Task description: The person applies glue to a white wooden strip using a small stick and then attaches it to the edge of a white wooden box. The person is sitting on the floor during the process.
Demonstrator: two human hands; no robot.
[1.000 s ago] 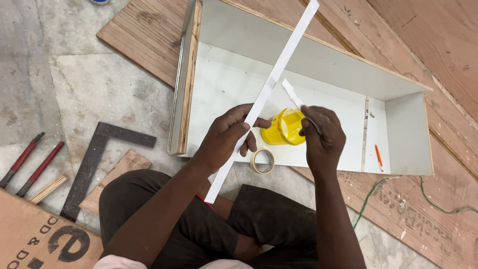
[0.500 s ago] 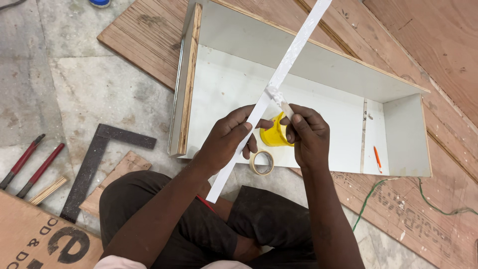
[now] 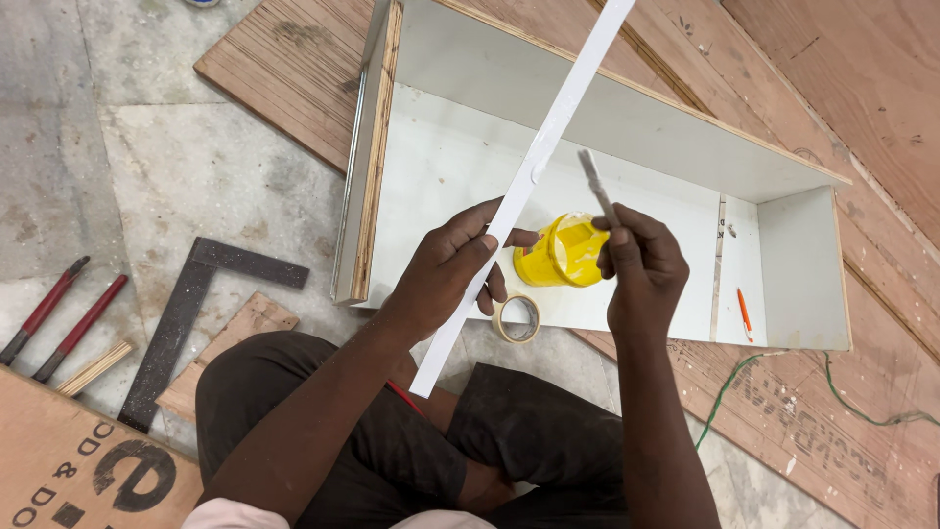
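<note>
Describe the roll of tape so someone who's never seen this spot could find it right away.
Start at the big white open-topped box with plywood edges lying on the floor. At its near edge, just below the yellow plastic tub, lies the small tan roll of tape, beside the left hand holding the long white strip. It is the only ring-shaped thing there, flat with an open centre.

Grey stone floor [image 3: 147, 147] under brown plywood sheets [image 3: 862, 88]
</note>
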